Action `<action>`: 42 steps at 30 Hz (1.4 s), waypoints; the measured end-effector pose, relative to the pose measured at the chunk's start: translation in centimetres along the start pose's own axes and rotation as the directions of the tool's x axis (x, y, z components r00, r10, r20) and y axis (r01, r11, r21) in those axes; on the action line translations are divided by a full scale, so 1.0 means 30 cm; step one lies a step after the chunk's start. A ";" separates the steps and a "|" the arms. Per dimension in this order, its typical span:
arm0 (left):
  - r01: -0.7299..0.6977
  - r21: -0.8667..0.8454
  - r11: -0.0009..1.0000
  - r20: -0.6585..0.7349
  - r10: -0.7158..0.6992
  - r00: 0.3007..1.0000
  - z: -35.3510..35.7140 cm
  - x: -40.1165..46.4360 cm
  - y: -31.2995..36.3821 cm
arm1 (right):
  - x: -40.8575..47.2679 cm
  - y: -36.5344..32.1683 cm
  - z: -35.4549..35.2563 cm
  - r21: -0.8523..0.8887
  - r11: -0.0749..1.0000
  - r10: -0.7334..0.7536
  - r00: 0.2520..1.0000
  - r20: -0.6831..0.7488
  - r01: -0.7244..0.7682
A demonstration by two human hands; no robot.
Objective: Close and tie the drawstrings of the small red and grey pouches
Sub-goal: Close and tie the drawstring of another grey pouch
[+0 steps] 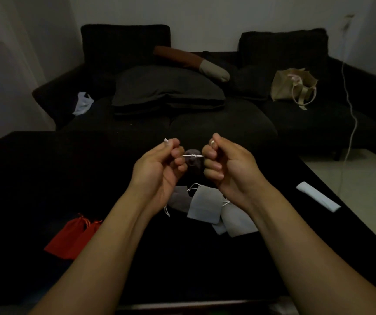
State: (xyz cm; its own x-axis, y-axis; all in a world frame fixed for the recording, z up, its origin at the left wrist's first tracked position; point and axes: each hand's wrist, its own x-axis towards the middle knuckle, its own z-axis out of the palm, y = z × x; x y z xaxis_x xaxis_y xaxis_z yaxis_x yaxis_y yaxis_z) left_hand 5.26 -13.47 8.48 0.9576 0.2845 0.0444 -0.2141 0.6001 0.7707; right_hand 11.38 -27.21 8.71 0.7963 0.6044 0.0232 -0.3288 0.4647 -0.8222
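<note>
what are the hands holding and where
A grey pouch by its white drawstring: the left hand and right hand each pinch one end, pulled taut.

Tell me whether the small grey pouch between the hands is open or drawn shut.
Drawn shut: the small grey pouch bunches around its taut white drawstring.

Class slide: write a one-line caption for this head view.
Both hands, left hand and right hand, pull a grey pouch's white drawstring taut.
</note>
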 end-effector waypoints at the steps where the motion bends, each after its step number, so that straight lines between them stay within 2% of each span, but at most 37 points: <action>1: -0.005 0.059 0.998 -0.003 0.005 1.000 -0.008 -0.001 -0.002 | -0.003 0.007 0.003 -0.036 0.999 -0.009 1.000 0.001 0.009; 6: 0.002 0.094 0.996 0.042 -0.006 0.999 -0.023 -0.013 0.007 | -0.011 -0.001 -0.004 -0.057 0.997 -0.052 0.999 -0.008 0.052; 8: -0.025 0.278 0.960 0.014 0.022 1.000 -0.025 -0.015 0.000 | -0.010 -0.003 -0.007 -0.123 0.990 -0.072 0.997 0.014 0.073; 11: -0.077 0.643 0.762 0.000 0.101 0.995 -0.051 -0.021 -0.014 | -0.015 0.006 -0.001 -0.296 0.954 -0.040 0.999 0.028 0.047; 14: -0.185 0.865 0.466 0.115 0.174 0.978 -0.061 -0.036 -0.024 | -0.018 0.010 -0.001 -0.386 0.922 -0.011 1.000 0.010 0.014; 16: -0.248 0.930 0.271 0.193 0.214 0.958 -0.066 -0.040 -0.032 | -0.015 0.015 -0.007 -0.452 0.892 -0.012 1.000 0.010 0.015; 18: -0.271 0.951 0.145 0.236 0.223 0.946 -0.076 -0.035 -0.038 | -0.015 0.019 -0.011 -0.535 0.844 -0.026 1.000 0.004 0.024; 20: -0.273 0.960 0.064 0.255 0.208 0.944 -0.089 -0.028 -0.038 | -0.015 0.017 -0.016 -0.595 0.803 -0.030 0.999 -0.013 0.017; 22: -0.266 0.963 0.037 0.255 0.188 0.949 -0.092 -0.027 -0.034 | -0.014 0.012 -0.029 -0.679 0.734 -0.033 0.999 0.004 0.027; 23: -0.265 0.963 0.036 0.254 0.190 0.948 -0.093 -0.027 -0.031 | -0.011 0.010 -0.040 -0.748 0.662 -0.051 0.999 0.017 0.046; 26: -0.226 0.969 0.098 0.205 0.184 0.961 -0.097 -0.027 -0.023 | 0.001 0.005 -0.074 -0.929 0.356 -0.117 0.992 0.058 0.096; 27: -0.199 0.970 0.138 0.177 0.159 0.971 -0.100 -0.023 -0.021 | 0.001 0.003 -0.080 -0.944 0.314 -0.096 0.993 0.073 0.100; 32: -0.109 0.909 0.402 0.107 0.028 0.994 -0.105 -0.005 -0.022 | -0.001 0.002 -0.082 -0.946 0.311 -0.008 0.995 0.097 0.095; 34: -0.085 0.802 0.591 0.106 0.000 0.994 -0.104 -0.010 -0.027 | -0.006 -0.004 -0.078 -0.921 0.376 0.011 0.993 0.119 0.106; 36: -0.030 0.699 0.715 0.087 -0.043 0.995 -0.108 -0.016 -0.033 | -0.008 -0.010 -0.078 -0.907 0.401 0.003 0.990 0.138 0.125; 39: 0.018 0.637 0.770 0.041 -0.058 0.997 -0.107 -0.022 -0.039 | -0.004 -0.008 -0.075 -0.925 0.350 -0.024 0.989 0.145 0.144; 42: 0.038 0.609 0.793 -0.010 -0.040 0.999 -0.100 -0.024 -0.044 | -0.004 0.006 -0.065 -0.960 0.206 -0.088 0.980 0.176 0.191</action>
State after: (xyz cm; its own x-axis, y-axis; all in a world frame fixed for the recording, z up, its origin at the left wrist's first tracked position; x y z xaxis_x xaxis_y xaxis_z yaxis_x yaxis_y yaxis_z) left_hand 4.26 -12.23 5.54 0.9636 0.2672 0.0072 -0.0161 0.0314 0.9994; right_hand 12.23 -28.47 7.45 0.7201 0.6658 0.1955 0.5720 -0.4100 -0.7105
